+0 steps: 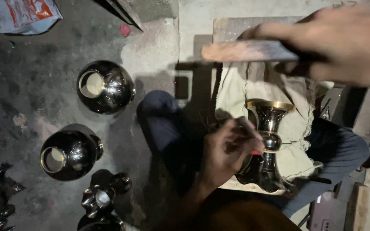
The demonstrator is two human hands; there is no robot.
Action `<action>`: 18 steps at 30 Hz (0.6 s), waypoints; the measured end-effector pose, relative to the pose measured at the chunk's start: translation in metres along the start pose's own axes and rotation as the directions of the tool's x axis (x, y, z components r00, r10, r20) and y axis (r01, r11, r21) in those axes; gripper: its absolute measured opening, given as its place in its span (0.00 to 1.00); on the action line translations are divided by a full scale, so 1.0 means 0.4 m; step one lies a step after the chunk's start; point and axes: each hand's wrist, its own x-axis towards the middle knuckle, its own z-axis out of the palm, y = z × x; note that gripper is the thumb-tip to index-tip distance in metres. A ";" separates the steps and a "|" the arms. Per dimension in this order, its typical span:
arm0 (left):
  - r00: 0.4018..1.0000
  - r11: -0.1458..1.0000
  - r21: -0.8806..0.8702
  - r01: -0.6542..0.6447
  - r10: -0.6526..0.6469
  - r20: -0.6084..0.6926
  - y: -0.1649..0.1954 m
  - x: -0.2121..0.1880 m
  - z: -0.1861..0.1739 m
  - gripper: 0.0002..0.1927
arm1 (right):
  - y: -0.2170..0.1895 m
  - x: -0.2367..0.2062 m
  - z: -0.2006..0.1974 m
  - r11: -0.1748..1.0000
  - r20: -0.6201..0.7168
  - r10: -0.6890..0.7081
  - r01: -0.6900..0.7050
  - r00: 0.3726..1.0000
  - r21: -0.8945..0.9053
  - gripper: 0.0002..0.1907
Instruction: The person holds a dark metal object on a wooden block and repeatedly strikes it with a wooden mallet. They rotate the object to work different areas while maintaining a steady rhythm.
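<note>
Your left hand [225, 154] pinches the stand [267, 147] on the cloth [236, 92] while your blurred right hand [339, 45] apparently grips the file [247, 51] above.

Two round pots [105, 87] [70, 154], crumpled bag [22, 15]

Right hand [343, 42] motion-blurred, cut by top edge; left hand [228, 154] hides stand's [270, 145] left side; tool indistinct.

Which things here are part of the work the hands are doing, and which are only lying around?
In use:
- left hand on the metal stand
- right hand holding a flat bar
- cloth under the stand

Lying about:
- two round pots
- plastic bag
- dark metal parts
</note>
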 end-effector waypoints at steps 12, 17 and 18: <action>0.996 0.966 0.255 -0.032 0.010 0.089 0.007 0.027 0.007 0.10 | 0.033 -0.037 0.162 0.998 -0.436 -0.040 0.060 0.899 0.033 0.36; 0.995 0.939 0.331 -0.087 0.066 0.073 0.013 0.030 0.010 0.11 | 0.030 -0.053 0.144 0.957 -0.371 -0.097 0.189 0.924 0.219 0.43; 0.995 0.939 0.331 -0.096 0.079 0.065 0.015 0.030 0.012 0.12 | 0.026 -0.058 0.136 0.971 -0.249 -0.130 0.174 0.960 0.164 0.44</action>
